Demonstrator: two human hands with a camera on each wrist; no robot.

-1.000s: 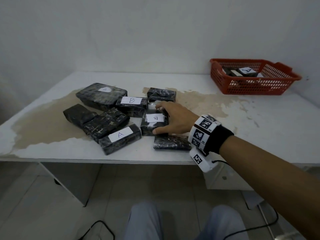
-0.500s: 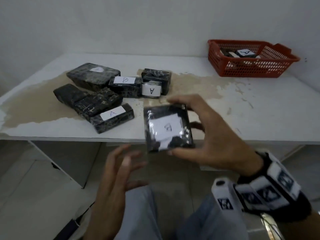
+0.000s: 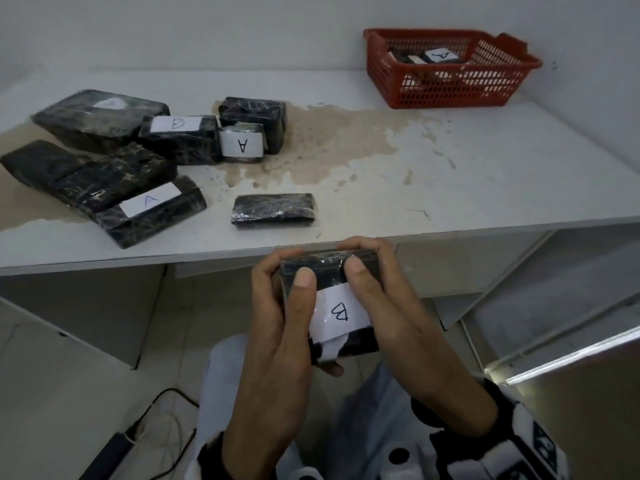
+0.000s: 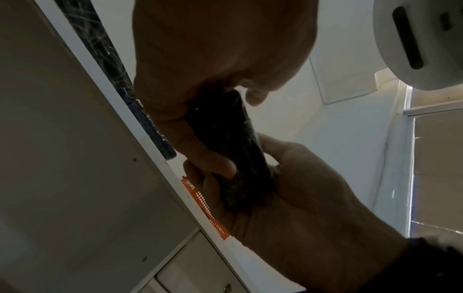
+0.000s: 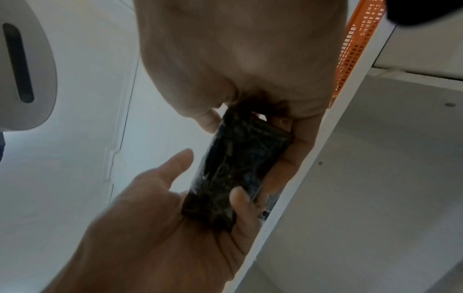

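Left hand [image 3: 277, 327] curls round left edge of black B-labelled packet [image 3: 343, 313], thumb on top, packet off the table [image 3: 485, 188] before its near edge, long axis pointing tableward, right hand [image 3: 408, 334] gripping right edge likewise, nearer the red basket [image 3: 450, 88].

Left grip [image 3: 273, 327] and right grip [image 3: 408, 327] meet near the body, fingers [image 3: 277, 263] curled, thumbs [image 3: 304, 282] pressed side by side.
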